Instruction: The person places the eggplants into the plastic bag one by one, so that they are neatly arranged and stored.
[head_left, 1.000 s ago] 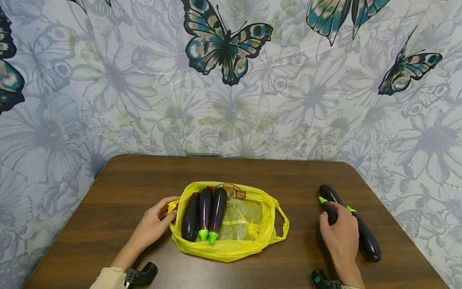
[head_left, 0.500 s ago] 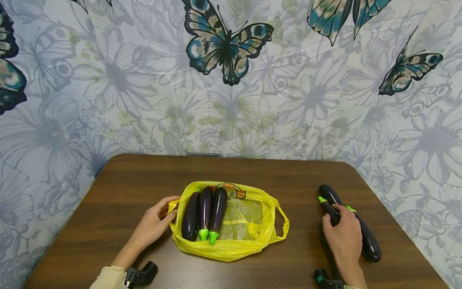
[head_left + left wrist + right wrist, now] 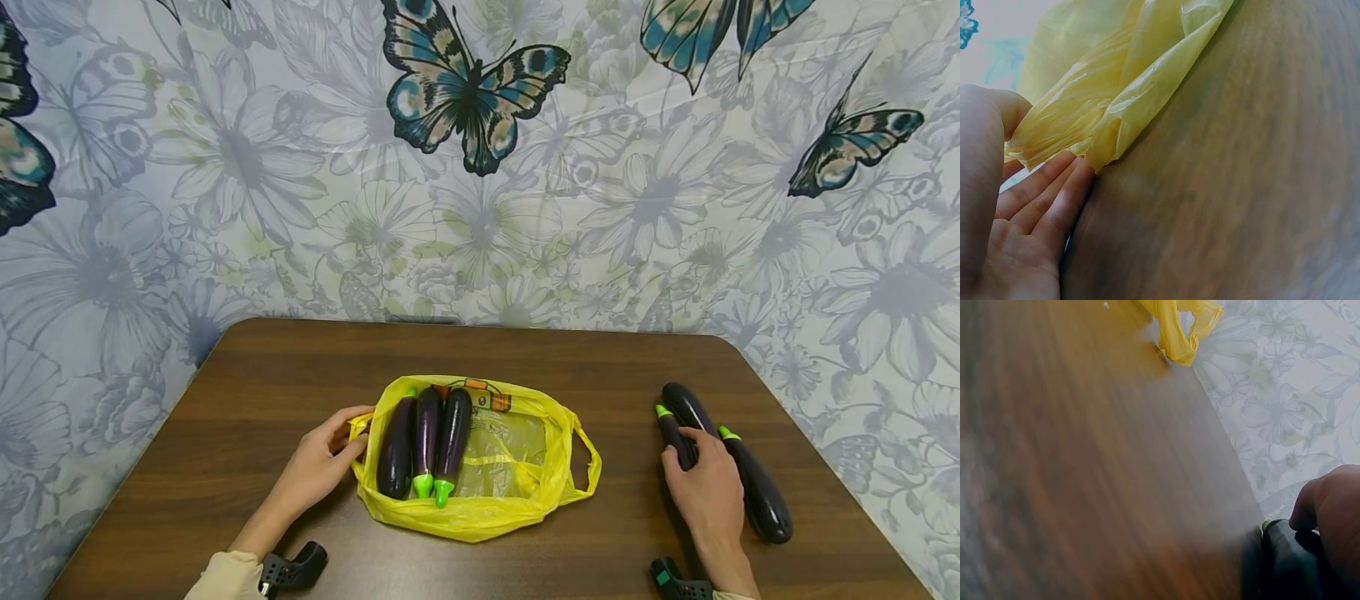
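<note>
My left hand [image 3: 318, 467] pinches the left handle of a yellow plastic bag [image 3: 480, 521]; in the left wrist view the gathered plastic [image 3: 1066, 125] runs between thumb and fingers. Three dark purple eggplants [image 3: 452, 437] lie side by side in the bag's left half, two with bright green stem ends towards me. On the right, my right hand [image 3: 707, 492] grips another eggplant [image 3: 678, 442] from above, its green tip pointing away and its lower part hidden under the palm. Beside that hand lie a long eggplant [image 3: 761, 492] and, behind it, one more eggplant [image 3: 688, 404].
The brown wooden table [image 3: 600, 358] has rounded far corners and meets a wall hanging [image 3: 480, 250] with butterflies and flowers. The bag's right handle [image 3: 592, 462] sticks out towards the right. Each wrist wears a black device [image 3: 294, 568].
The right hand shifts slightly right, then back left with the gripped eggplant, whose green tip now stands a little further left and the eggplant more upright in view. Left hand and bag stay put.
</note>
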### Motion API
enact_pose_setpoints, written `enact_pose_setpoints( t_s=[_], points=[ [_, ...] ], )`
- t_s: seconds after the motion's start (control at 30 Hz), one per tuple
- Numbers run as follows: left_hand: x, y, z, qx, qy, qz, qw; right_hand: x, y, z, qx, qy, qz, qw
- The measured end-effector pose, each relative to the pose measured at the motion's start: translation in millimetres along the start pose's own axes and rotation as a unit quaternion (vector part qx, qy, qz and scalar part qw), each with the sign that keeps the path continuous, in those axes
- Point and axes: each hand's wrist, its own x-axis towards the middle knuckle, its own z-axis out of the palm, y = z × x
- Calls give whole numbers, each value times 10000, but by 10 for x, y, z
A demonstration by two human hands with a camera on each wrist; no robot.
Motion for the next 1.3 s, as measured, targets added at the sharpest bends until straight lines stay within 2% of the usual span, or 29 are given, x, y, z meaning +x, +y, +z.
enact_pose_setpoints(
  t_s=[0.47, 1.3],
  points=[
    [0, 8, -5, -40, -43, -47, 10000, 0, 32, 58, 78, -453, 77, 9989],
    [5, 15, -8, -37, -29, -37, 10000, 1, 39, 76, 92, -489, 122, 9987]
  ],
)
